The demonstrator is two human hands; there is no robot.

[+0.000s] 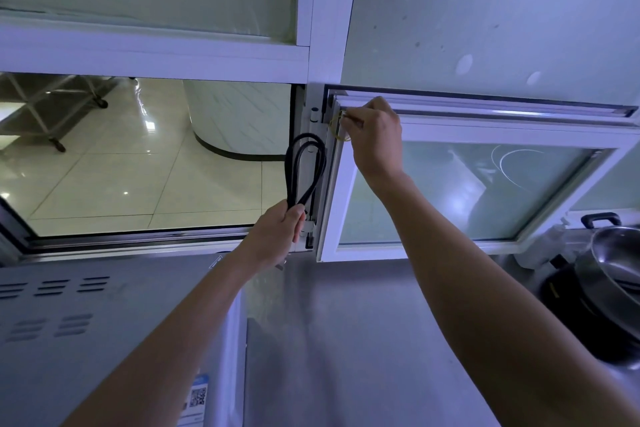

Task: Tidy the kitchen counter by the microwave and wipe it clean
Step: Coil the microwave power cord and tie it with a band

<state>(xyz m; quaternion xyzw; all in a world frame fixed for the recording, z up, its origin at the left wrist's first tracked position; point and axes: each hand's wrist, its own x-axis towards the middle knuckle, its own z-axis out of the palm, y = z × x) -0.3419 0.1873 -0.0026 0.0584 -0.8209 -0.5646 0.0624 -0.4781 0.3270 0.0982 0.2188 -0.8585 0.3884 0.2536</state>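
I am gripping the looped black cord (304, 170) upright in my left hand (277, 236), clear of the steel desk (346, 340), while my right hand (374, 135) is pinching a yellow rubber band (337, 130) at the far window frame (485, 128), likely for bundling it.

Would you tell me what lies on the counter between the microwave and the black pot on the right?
In the head view, the steel counter between the microwave and the black pot holds nothing; only the person's forearms pass above it.
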